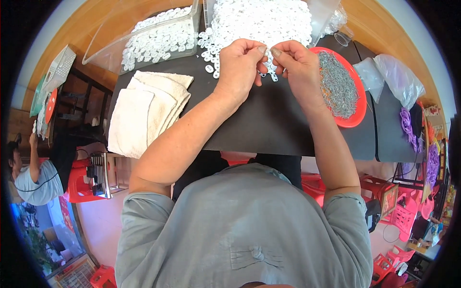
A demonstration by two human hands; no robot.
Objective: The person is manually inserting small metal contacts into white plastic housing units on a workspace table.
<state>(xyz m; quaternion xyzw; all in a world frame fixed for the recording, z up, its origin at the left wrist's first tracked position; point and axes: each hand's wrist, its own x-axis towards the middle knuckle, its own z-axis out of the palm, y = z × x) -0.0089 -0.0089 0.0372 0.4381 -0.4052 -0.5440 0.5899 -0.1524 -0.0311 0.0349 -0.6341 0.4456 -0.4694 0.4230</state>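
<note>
My left hand (238, 68) and my right hand (299, 69) meet above the far part of the dark table, thumbs and fingertips pinched close together. What they hold is too small to make out against the white behind it. Just beyond them lies a large heap of small white oval plastic pieces (261, 21) with holes. Several loose white pieces (209, 68) are scattered beside my left hand. Close to my right wrist stands a red round tray (357, 113) filled with small silvery metal parts (338, 86), perhaps screws or pins.
A clear plastic bin (103, 50) with more white pieces stands at the far left. Folded cream towels (139, 113) lie left of my forearm. Clear plastic bags (398, 79) and purple cord (408, 127) are on the right. Another person (38, 177) sits at far left.
</note>
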